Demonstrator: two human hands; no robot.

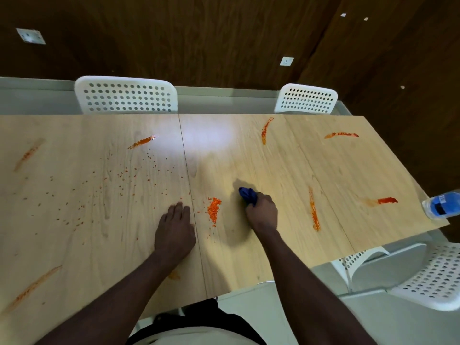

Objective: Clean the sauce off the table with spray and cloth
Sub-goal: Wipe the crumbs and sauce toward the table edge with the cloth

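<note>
My right hand [261,210] grips a bunched blue cloth [247,195] and holds it against the light wooden table [224,155]. Just left of the cloth lies a clump of orange sauce crumbs [214,209]. My left hand [175,230] rests flat on the tabletop, fingers straight, to the left of that clump. Orange sauce streaks mark the table at several spots, among them one at the back left [142,141], one at the back middle [265,130] and one to the right of my right hand [314,212]. A blue-labelled bottle [441,204] lies at the table's right edge.
Fine orange specks [112,188] are scattered over the left half of the table. Two white perforated chairs [125,95] [306,99] stand at the far side, another [428,277] at the near right. A dark wooden wall is behind.
</note>
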